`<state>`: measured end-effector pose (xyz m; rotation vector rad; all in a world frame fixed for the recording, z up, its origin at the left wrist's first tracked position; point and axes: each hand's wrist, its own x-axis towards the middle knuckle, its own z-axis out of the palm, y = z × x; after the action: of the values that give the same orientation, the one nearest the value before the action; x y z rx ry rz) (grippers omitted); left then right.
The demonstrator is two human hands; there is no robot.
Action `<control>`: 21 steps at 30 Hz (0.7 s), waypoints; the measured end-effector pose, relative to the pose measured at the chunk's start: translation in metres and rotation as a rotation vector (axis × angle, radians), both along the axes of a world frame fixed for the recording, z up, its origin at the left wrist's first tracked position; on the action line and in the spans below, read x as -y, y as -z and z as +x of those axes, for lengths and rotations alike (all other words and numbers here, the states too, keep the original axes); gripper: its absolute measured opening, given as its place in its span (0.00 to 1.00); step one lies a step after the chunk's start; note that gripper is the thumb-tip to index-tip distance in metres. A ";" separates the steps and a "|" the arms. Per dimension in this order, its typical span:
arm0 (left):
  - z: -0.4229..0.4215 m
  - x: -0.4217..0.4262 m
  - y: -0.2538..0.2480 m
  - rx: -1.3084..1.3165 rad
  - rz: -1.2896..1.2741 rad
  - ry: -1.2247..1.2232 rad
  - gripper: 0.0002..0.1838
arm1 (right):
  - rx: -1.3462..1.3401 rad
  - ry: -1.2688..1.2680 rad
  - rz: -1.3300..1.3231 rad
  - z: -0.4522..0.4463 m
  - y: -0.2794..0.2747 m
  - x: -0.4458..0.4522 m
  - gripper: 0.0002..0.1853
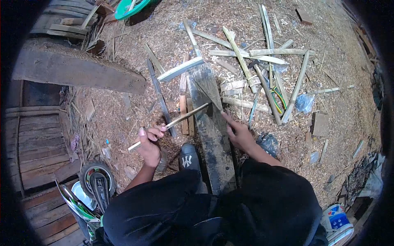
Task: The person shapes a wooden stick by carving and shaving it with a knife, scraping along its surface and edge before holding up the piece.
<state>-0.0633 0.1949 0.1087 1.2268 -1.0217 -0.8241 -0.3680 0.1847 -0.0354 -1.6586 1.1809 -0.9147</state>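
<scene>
My left hand point(150, 143) is closed around a thin wooden stick point(180, 119), which slants up to the right so that its far end lies over the worn plank point(213, 143) between my legs. On the right side of the plank, my right hand point(238, 133) grips the near end of a long, pointed tool point(210, 92) like a blade or saw. The tool's body lies along the plank's upper part, close to the stick's far end. Across the far end of the plank rests a pale piece of wood point(180, 69).
Wood strips point(240, 57) lie scattered over the shavings-covered ground ahead. A thick beam point(82, 69) juts in from the left. Other things around are a green basin point(130, 8), a plastic bag point(304, 103), a wooden block point(319, 124) and a small wheel point(97, 180).
</scene>
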 end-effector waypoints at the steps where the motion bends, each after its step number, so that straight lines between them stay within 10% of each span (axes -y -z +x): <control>1: 0.002 0.000 0.002 0.001 -0.002 0.002 0.26 | -0.026 -0.001 0.029 0.001 0.001 -0.001 0.36; 21: 0.001 0.000 0.000 -0.016 -0.006 0.003 0.26 | 0.125 0.051 -0.091 0.000 -0.020 0.001 0.34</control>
<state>-0.0628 0.1950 0.1087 1.2119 -1.0121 -0.8313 -0.3679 0.1841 -0.0153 -1.6240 1.1148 -1.1030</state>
